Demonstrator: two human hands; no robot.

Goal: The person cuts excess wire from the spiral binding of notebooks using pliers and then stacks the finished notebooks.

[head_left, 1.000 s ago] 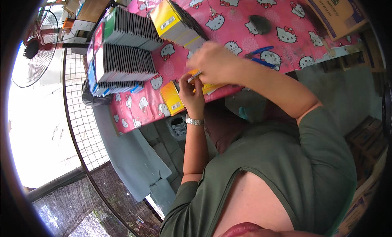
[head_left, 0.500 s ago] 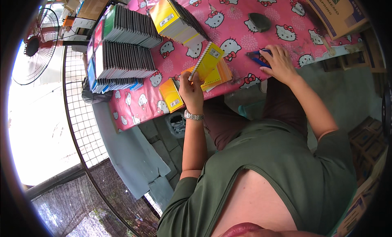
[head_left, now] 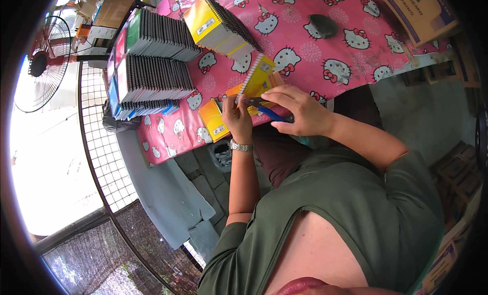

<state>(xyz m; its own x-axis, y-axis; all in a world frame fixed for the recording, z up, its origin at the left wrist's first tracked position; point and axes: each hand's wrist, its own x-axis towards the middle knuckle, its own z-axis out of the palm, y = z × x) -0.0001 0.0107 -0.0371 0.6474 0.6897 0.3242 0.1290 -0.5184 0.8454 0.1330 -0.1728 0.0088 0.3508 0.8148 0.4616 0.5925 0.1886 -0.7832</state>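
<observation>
Evenly coiled white wire binds the slim, smooth-covered yellow notebook (head_left: pixel 260 80), tilted above the glossy pink tablecloth (head_left: pixel 310 50) near its front edge. The left hand (head_left: pixel 238 117) pinches the coil's lower end between thumb and bent fingers. The right hand (head_left: pixel 307 112), thumb well parted from its fingers, holds blue-handled pliers (head_left: pixel 270 113) between them, their dark metal nose at the left fingertips; whether it touches wire, I cannot tell. A small yellow pad (head_left: pixel 213 121) lies just left. Spiral-bound stacks (head_left: pixel 157 76) bound the left side; printed cloth stretches rightward toward a cardboard carton (head_left: pixel 419 18).
</observation>
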